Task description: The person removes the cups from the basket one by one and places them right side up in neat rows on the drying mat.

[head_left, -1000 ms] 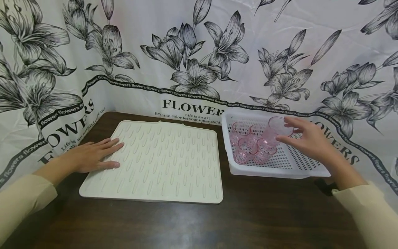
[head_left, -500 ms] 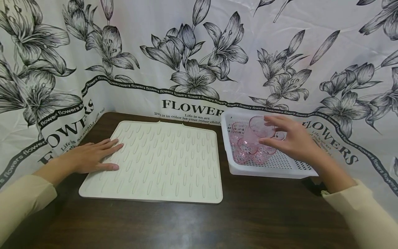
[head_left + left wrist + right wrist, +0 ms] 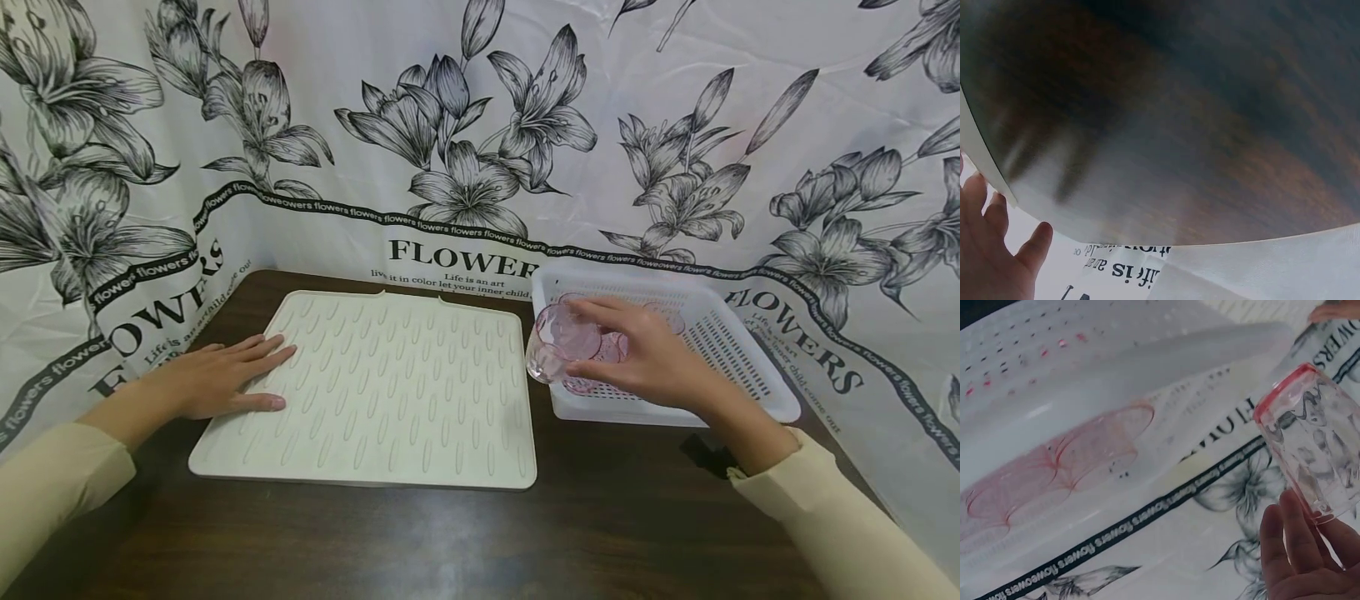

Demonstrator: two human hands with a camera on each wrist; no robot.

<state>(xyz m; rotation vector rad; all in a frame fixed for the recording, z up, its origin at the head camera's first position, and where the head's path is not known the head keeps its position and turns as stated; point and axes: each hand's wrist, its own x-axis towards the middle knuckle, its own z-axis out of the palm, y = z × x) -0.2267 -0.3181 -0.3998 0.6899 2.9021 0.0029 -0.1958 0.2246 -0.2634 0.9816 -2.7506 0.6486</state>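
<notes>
My right hand (image 3: 652,354) grips a clear pink-rimmed glass (image 3: 546,354) near its rim, tilted, over the left edge of a white perforated basket (image 3: 600,408). In the right wrist view the fingers (image 3: 1300,537) lie at the rim side of that patterned glass (image 3: 1319,440). More pink-rimmed glasses (image 3: 1097,440) stand in the basket, partly hidden behind the hand in the head view. My left hand (image 3: 225,379) rests with fingers spread on the left edge of a cream draining mat (image 3: 390,392) with raised oval ridges. The left wrist view shows only part of this hand (image 3: 1000,250).
The mat lies left of the basket, with a narrow gap of dark wooden table (image 3: 450,542) between them. A white flower-printed cloth (image 3: 300,125) hangs close behind both. A small black object (image 3: 707,454) shows beneath the right wrist.
My right hand has carried the glass leftward and lower, from over the basket's middle to its left edge, tipping it further. The left hand has stayed on the mat.
</notes>
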